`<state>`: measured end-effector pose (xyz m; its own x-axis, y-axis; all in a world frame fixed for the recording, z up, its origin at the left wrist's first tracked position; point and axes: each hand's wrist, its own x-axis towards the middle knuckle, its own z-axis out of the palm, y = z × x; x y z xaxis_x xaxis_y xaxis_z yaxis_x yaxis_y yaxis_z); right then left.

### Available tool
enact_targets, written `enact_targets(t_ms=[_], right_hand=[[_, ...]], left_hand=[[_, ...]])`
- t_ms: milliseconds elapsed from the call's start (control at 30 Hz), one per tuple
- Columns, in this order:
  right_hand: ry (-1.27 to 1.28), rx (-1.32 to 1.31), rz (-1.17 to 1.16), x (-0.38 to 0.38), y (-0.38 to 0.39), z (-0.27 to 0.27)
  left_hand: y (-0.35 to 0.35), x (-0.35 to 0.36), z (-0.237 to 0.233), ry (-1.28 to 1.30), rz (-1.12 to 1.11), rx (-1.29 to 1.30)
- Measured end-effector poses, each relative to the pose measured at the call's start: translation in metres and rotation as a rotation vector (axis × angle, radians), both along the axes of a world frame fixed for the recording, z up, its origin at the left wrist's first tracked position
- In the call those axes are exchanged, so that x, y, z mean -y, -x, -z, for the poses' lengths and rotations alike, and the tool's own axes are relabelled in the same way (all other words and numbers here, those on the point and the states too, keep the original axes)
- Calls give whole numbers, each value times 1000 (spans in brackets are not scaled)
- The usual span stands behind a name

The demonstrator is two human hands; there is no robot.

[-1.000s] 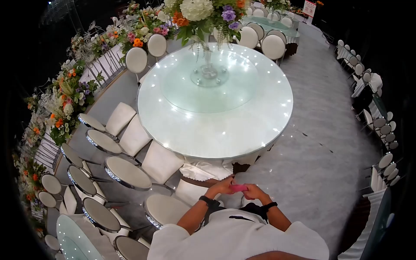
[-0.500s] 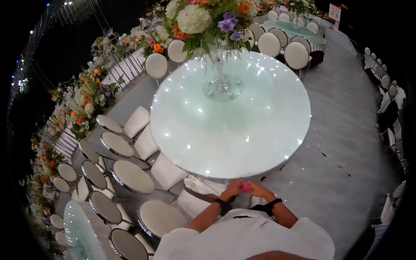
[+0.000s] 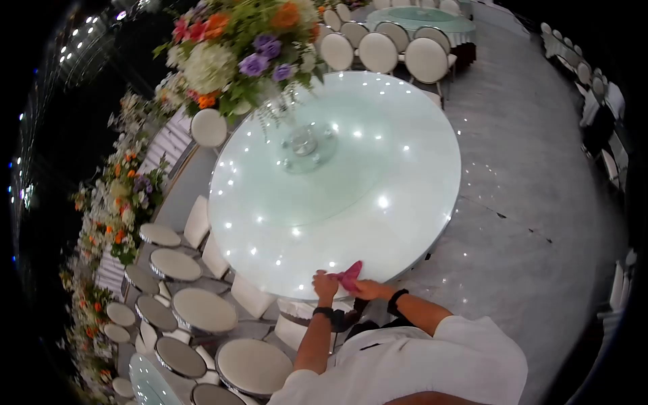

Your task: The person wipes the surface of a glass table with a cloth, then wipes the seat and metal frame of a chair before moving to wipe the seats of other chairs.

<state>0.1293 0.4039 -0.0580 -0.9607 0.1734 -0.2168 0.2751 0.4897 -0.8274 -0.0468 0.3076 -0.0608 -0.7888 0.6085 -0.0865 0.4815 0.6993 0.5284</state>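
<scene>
A pink cloth (image 3: pixel 350 275) is stretched between my two hands, just above the near edge of a round glass-topped table (image 3: pixel 270 250). Its right part stands up in a loose fold, while the left end narrows toward my fingers. My left hand (image 3: pixel 325 285) is closed on that narrow end. My right hand (image 3: pixel 368 289) grips the cloth from the right side, partly behind the fold. Dark bands circle both wrists. On the table's glass turntable rises a clear stand (image 3: pixel 304 143) with a large flower arrangement (image 3: pixel 246 57).
White padded chairs (image 3: pixel 205 310) crowd the left side, some close to the table. Another glass-topped table (image 3: pixel 152 381) shows at the lower left. More chairs (image 3: pixel 378 52) surround a far table (image 3: pixel 418 19). Grey floor (image 3: pixel 503 169) runs along the right. Flower rows (image 3: pixel 121 216) line the left.
My hands have risen from below the table edge to just over it. The bunched pink cloth is now opened out between them. The view has shifted, moving the flowers left.
</scene>
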Motion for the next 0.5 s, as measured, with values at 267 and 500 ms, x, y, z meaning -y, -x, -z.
enact_targets(t_ms=[267, 500], right_hand=[[99, 3, 430, 0, -44, 33], [-102, 180, 980, -74, -108, -3]], left_hand=[[-59, -56, 45, -80, 648, 222], [-96, -97, 52, -31, 1091, -76]])
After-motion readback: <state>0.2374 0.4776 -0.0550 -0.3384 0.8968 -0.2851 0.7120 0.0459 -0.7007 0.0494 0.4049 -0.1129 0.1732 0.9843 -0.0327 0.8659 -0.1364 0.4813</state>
